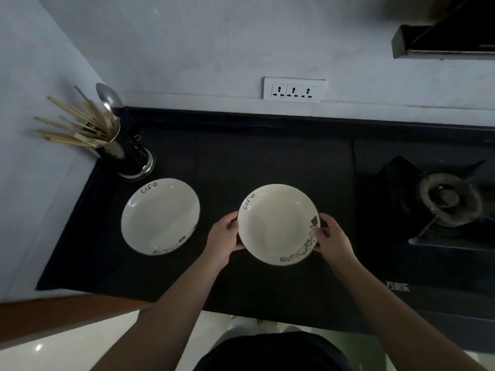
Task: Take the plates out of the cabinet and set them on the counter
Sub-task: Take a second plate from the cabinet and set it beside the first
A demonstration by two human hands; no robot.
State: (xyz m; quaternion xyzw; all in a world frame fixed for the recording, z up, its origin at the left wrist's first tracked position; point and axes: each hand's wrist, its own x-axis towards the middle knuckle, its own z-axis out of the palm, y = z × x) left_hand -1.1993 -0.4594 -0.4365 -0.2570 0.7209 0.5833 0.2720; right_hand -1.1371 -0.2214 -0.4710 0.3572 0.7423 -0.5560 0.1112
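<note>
From the head view, the second plate (278,224) was held by both hands over the dark desk (241,156), just to the right of the first plate (160,216), which already lay flat on the desk in front of the chopstick holder (128,153). I judged the gap between the two plates deliberate: side by side, rims apart, so neither would knock the other, and well left of the gas burner (450,199).

The left hand (223,236) gripped the left rim of the second plate, thumb over the edge and fingers curled beneath. The right hand (332,236) mirrored it on the right rim, thumb by the printed pattern. Each grip was closed on the plate, a two-sided hold that kept it level. Both forearms reached forward from the body, roughly symmetrical, wrists slightly bent down.

Whether the second plate was touching the desk or a little above it I could not tell. The cabinet was out of sight. A wall socket (294,89) sat behind, above the desk.
</note>
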